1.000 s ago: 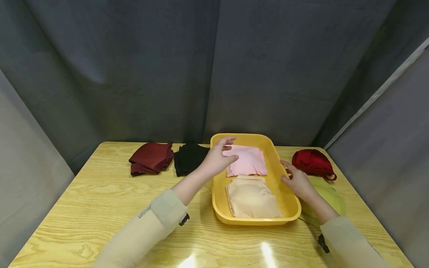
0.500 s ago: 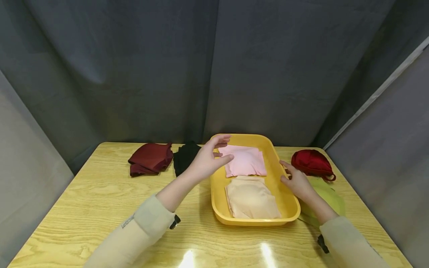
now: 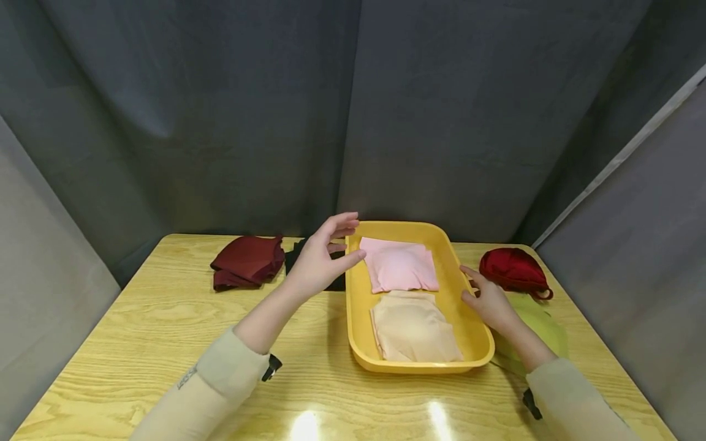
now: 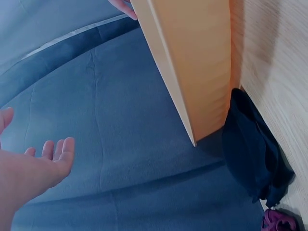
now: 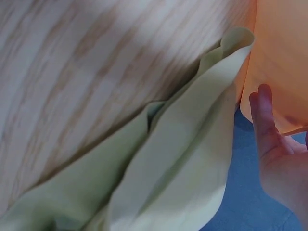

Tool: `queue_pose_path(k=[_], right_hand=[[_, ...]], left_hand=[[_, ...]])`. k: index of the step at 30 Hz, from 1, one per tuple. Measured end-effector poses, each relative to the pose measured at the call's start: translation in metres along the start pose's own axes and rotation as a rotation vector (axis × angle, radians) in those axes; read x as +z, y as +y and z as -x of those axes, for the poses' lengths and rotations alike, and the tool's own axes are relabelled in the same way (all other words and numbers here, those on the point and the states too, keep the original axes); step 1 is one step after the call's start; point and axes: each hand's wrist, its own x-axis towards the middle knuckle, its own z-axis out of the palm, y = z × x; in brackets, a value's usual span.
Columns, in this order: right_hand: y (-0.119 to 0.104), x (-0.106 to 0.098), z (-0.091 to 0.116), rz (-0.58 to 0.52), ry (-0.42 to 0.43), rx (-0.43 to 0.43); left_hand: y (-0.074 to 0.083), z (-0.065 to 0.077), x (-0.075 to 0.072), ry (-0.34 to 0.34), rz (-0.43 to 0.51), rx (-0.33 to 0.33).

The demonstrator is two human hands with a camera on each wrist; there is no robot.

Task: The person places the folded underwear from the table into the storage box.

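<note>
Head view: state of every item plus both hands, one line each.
Yellow tray: upright, partly filled
Pink cloth: folded, in the tray's far half
Beige cloth: folded, in the tray's near half
Maroon cloth: folded, on the table
Black cloth: on the table, partly hidden
Red cloth: bunched, on the table
Green cloth: on the table, partly hidden
Left hand: empty, relaxed
Right hand: at tray's right rim, grip unclear

Roomy lower left, crowded right

Bare table (image 3: 127,343) left a broad way at lower left, crossed by the left sleeve (image 3: 206,386). Right of centre, the yellow tray (image 3: 419,367) walled off low passage but lay open from above. Green cloth (image 3: 540,327) and a red garment (image 3: 513,268) crowded its right side; dark curtain (image 3: 248,122) barred the top.
</note>
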Motion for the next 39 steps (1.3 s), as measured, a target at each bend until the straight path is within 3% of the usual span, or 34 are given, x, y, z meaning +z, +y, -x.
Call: queue_pose_path(k=[8,25,39], right_hand=[[-0.001,0.0,0.0,0.007,-0.001,0.006],[-0.001,0.0,-0.002,0.008,0.005,-0.007],[-0.001,0.001,-0.001,-0.01,0.004,0.005]], left_hand=[[-0.009,0.007,-0.013,0.066,-0.022,0.064],[-0.045,0.011,-0.03,0.222,-0.149,0.072],[-0.096,0.008,-0.04,0.238,-0.185,-0.013]])
